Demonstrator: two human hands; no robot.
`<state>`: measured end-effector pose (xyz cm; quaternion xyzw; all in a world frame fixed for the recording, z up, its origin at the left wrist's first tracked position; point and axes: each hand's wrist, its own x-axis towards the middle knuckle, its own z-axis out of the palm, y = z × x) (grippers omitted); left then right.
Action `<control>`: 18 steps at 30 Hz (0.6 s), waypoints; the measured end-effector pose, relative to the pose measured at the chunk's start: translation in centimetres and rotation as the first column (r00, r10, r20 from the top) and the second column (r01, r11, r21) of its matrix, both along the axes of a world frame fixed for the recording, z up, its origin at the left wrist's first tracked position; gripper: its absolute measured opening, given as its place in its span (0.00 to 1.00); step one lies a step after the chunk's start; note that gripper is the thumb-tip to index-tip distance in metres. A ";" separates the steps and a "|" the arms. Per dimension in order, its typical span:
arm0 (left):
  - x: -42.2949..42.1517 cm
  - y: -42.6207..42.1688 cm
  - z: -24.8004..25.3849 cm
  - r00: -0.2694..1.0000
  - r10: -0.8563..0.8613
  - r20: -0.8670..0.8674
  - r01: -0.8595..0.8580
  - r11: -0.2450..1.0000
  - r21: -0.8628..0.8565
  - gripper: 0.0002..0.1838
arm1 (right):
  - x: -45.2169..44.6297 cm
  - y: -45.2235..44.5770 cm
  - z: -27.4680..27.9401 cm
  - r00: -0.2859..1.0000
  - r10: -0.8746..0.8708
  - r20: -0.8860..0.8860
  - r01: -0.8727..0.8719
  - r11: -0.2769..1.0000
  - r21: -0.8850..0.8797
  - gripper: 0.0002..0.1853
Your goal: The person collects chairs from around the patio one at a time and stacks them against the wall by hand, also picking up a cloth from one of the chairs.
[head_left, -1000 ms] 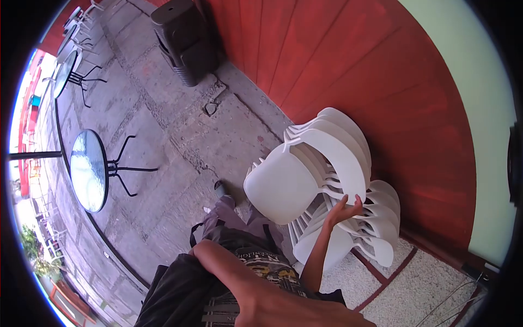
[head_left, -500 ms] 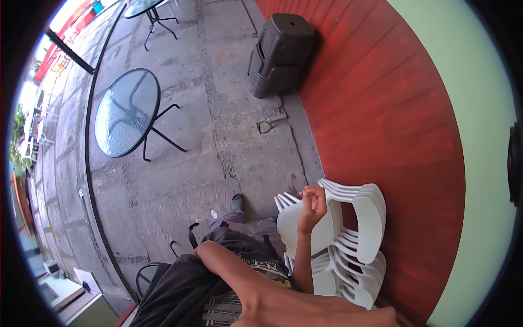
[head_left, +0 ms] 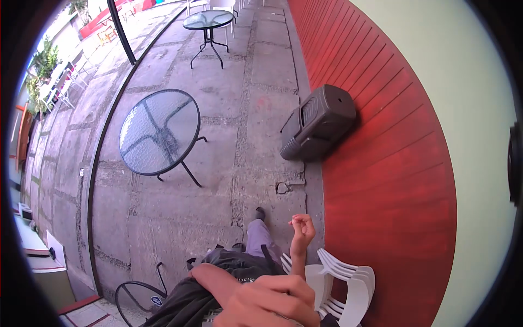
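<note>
My right hand (head_left: 303, 231) is raised in front of me, its fingers curled together with nothing visible in them. Just below and behind it are stacked white plastic chairs (head_left: 357, 294) beside the red wall; no contact shows. My left hand (head_left: 272, 300) is very close to the camera at the bottom, knuckles up and fingers bent. Its fingertips are hidden, so what they hold, if anything, does not show. My left forearm is bent up across my dark shirt.
A round glass table (head_left: 160, 131) stands ahead to the left, another glass table (head_left: 208, 20) farther off. A dark plastic speaker-like box (head_left: 321, 122) is by the red wall (head_left: 389, 180). A black-rimmed round table (head_left: 139, 302) is at lower left. The concrete floor (head_left: 218, 201) has a small hole.
The view has tilted up and moved forward, so the white chairs sit lower in view. My left hand has come into view near the camera. My right hand stays raised and curled.
</note>
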<state>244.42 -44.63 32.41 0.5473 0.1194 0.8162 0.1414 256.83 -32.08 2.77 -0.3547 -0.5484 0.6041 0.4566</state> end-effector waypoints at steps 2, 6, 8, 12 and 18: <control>-2.2 2.9 0.0 0.982 0.183 -0.035 -0.182 0.983 0.035 0.08 | -2.2 2.4 -1.5 1.000 -0.012 -0.002 0.012 0.996 -0.089 0.05; -6.7 12.3 -0.7 0.956 0.291 -0.043 -0.283 0.948 0.143 0.06 | -7.6 9.5 -4.3 1.000 0.010 -0.021 -0.014 0.980 -0.199 0.05; -8.2 17.5 -0.8 0.949 0.314 -0.002 -0.311 0.941 0.138 0.06 | -11.2 14.0 -4.3 0.998 0.047 -0.039 -0.054 0.977 -0.205 0.04; -14.0 25.7 -0.1 0.946 0.293 -0.136 -0.283 0.955 0.093 0.07 | -16.9 24.6 -1.1 0.989 0.148 -0.023 -0.149 0.976 -0.160 0.05; -19.2 35.2 1.9 0.859 0.512 -0.007 -0.511 0.858 0.050 0.09 | -25.7 38.3 3.2 0.970 0.240 -0.036 -0.242 0.967 -0.078 0.04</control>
